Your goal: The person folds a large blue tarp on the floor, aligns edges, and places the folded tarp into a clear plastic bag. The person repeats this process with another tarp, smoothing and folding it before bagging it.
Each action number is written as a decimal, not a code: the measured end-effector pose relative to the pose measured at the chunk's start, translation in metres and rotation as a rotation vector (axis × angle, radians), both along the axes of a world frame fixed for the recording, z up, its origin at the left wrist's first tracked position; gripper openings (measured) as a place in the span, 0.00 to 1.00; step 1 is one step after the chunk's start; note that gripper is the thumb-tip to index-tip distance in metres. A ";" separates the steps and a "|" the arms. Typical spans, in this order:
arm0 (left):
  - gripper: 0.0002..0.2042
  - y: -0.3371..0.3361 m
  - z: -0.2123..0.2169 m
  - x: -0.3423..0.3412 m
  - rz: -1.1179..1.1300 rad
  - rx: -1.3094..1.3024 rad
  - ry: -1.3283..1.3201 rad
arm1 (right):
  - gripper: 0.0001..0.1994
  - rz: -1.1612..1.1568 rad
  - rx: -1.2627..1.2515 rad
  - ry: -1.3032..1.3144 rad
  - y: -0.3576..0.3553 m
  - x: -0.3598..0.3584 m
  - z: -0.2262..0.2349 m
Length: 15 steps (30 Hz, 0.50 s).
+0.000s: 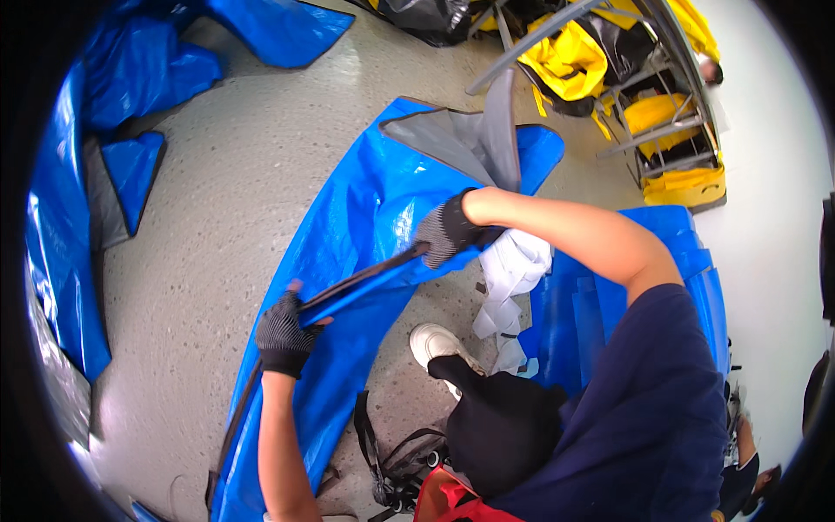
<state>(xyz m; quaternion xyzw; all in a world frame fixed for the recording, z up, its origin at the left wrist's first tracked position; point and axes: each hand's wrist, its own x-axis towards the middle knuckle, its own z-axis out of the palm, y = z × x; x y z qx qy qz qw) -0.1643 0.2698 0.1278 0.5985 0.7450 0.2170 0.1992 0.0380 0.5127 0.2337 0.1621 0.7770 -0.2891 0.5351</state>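
Note:
A long blue tarp [348, 204] with dark edging and a grey underside [452, 139] lies across the floor in front of me. My left hand [287, 329], in a striped fingerless glove, is closed on the tarp's dark-edged border. Farther off and to the right, my right hand [444, 233] grips the same border, its fingers partly hidden. Between the two hands the edge is pulled fairly straight and lifted off the rest of the sheet. White strips of material [515, 270] hang beside a blue plastic bin [600, 322], close to my right forearm.
More blue sheeting [65, 252] is heaped along the left. A grey metal rack [670, 113] with yellow and black bags [565, 61] stands at the far right, by a white wall [774, 217]. Black straps [383, 461] lie near my shoe [439, 348]. Another person [744, 474] is at the lower right.

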 end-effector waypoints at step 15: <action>0.10 0.067 0.048 0.116 -0.108 -0.140 -0.010 | 0.34 0.086 0.629 -0.366 0.285 0.151 -0.097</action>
